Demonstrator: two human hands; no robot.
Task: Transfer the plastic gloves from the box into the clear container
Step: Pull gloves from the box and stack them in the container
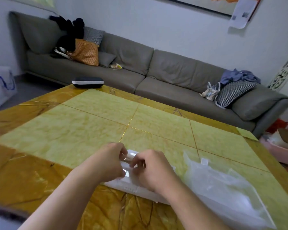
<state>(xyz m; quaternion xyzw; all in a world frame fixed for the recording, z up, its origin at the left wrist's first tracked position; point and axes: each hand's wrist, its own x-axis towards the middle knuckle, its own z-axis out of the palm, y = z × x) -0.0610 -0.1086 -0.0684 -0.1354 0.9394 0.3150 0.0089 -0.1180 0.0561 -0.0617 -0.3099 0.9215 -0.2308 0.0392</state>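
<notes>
Looking down from my head camera, I see both hands meeting over a flat white box (131,188) that lies on the yellow marbled desk (90,130), close to my body. My left hand (109,161) curls its fingers around the box's far left end, and my right hand (154,170) pinches something pale and shiny at the box's top, most likely its opening or the first of the plastic gloves (129,157); blur keeps me from telling which. So each grip is closed on the box or on what comes out of it. The box's long side runs from far left toward near right. Touching its right side, or just beside it, lies the clear container (223,183), a see-through, bag-like shape stretching away toward the desk's right edge. Because the container sits to the right of the box, my right hand is the nearer one for carrying gloves across, while my left can steady the box.
</notes>
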